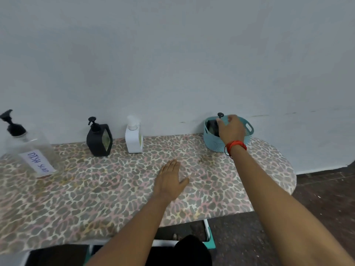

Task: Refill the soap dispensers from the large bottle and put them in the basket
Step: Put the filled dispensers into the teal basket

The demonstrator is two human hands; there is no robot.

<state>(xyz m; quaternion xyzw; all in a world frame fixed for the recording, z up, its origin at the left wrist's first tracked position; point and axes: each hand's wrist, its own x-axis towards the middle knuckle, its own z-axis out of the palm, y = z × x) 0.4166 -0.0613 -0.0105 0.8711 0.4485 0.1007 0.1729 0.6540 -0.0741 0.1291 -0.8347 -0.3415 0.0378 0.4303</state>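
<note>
A teal basket [213,144] stands at the back right of the table. Inside it sits a black soap dispenser [213,127] with its pump head sticking up; my right hand [231,130] is over the basket with fingers closed around that dispenser. My left hand [170,179] lies flat and spread on the table's middle, holding nothing. A second black dispenser [99,140] and a white dispenser [134,137] stand by the wall. The large clear bottle [28,150] labelled "DISH SOAP", with a black pump, stands at the far left.
The table [96,189] wears a leopard-print cover and its rounded end lies right of the basket. A pale wall runs directly behind the bottles. Dark floor [317,189] shows to the right and below the front edge.
</note>
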